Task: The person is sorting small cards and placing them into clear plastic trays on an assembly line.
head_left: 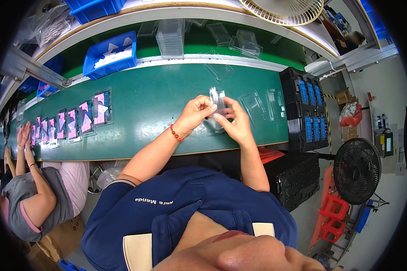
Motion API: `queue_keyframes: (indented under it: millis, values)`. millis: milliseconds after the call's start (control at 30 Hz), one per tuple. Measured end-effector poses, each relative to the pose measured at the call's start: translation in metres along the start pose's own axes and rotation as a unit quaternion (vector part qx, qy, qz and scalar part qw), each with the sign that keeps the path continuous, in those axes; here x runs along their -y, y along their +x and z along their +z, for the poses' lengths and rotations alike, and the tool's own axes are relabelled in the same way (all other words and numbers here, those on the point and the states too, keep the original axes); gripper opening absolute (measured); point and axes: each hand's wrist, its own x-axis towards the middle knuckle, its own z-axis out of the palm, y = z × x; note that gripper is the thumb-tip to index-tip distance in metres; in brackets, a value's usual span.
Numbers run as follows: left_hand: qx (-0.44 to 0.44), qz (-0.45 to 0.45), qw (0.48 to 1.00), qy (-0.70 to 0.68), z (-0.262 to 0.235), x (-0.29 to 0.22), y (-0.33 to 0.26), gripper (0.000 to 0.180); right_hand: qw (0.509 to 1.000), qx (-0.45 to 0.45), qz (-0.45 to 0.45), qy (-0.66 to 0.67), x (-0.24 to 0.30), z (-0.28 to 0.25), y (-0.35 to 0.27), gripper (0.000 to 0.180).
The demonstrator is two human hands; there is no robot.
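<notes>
Over the green table, my left hand [195, 114] pinches a clear plastic box piece [216, 95] between thumb and fingers. My right hand [236, 123] grips the same piece from the other side, its fingers slightly blurred. Glare and see-through walls hide whether it is one part or two fitted together. Close to my right hand lies a clear plastic tray [253, 106], with another clear tray [275, 105] farther right. Beyond my hands, one more clear piece [220, 71] rests near the back rail.
A stack of clear cases [170, 38] and a blue bin [110, 55] with white pieces stand at the back. Several pink-and-blue packs [103, 106] line the left, near a co-worker [40, 198]. Black trays [304, 108] with blue items border the right end. A fan [357, 170] stands beyond.
</notes>
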Motion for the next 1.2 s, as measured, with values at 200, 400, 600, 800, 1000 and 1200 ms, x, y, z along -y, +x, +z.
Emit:
queue_keyframes:
  millis: [200,400,600,800,1000,1200]
  values:
    - [-0.049,-0.055,0.993,-0.088,-0.031,-0.016,-0.013,0.012,1.000,0.008,0.008,-0.019,0.007,0.008,0.011,0.070]
    - [-0.122,-0.086,0.987,-0.061,-0.066,-0.048,-0.034,0.013,0.949,-0.029,-0.107,-0.294,0.014,-0.004,0.037,0.063]
    - [-0.296,0.139,0.829,0.453,-0.056,-0.050,-0.033,0.033,0.847,-0.163,-0.193,-0.467,-0.035,-0.078,0.169,0.059]
    - [-0.251,0.232,0.804,0.486,-0.051,-0.048,-0.027,0.014,0.787,-0.176,-0.224,-0.547,-0.052,-0.084,0.195,0.018]
    - [-0.066,0.239,0.762,0.598,-0.022,-0.061,0.036,0.011,0.849,-0.200,-0.235,-0.429,0.005,-0.064,0.113,0.019]
    - [-0.022,0.178,0.675,0.716,0.001,-0.033,0.112,0.030,0.937,-0.115,-0.209,-0.257,0.018,-0.022,0.007,0.023]
